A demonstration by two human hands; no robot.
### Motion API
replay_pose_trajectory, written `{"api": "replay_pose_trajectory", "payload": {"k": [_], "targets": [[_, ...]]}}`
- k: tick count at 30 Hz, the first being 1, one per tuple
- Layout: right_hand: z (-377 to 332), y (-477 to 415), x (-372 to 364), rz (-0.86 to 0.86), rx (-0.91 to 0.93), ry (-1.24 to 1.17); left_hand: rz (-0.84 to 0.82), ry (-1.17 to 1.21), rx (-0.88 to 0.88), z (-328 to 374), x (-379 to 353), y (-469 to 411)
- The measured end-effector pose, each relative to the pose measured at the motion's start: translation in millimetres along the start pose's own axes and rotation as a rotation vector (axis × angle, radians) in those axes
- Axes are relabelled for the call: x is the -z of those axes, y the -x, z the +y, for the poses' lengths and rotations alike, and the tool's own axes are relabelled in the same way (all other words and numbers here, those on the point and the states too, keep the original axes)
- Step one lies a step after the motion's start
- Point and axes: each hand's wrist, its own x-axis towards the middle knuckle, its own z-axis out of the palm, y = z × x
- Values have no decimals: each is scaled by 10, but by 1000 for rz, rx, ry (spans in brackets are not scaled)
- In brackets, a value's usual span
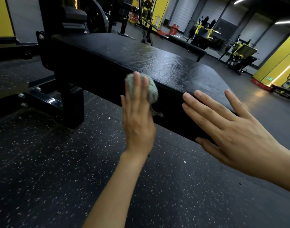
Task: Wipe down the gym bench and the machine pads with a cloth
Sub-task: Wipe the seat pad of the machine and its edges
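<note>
Against the bench (165,63) side, left hand (137,119) flat on cloth (153,91); right hand (231,129) flat, empty.

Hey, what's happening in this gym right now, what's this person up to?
A person is wiping a black padded gym bench. Their left hand presses a crumpled grey-green cloth with straight fingers against the bench's near side, just below the top edge. Their right hand lies open, fingers spread, over the bench's near corner, apparently bracing. The pad's top shows shiny streaks, so it has probably been wiped already. Yellow-framed machines stand in the background.
</note>
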Motion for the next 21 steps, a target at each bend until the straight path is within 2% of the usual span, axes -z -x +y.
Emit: {"api": "replay_pose_trajectory", "payload": {"k": [3, 7, 15, 21], "targets": [[7, 8, 0, 2, 1, 4, 57, 15, 97, -72, 66, -180], [4, 10, 3, 1, 0, -3, 111, 44, 97, 86, -27, -140], [41, 70, 20, 1, 6, 2, -93, 81, -42, 474, -358, 603], [92, 157, 34, -12, -10, -9, -76, -64, -120, 237, -224, 361]]}}
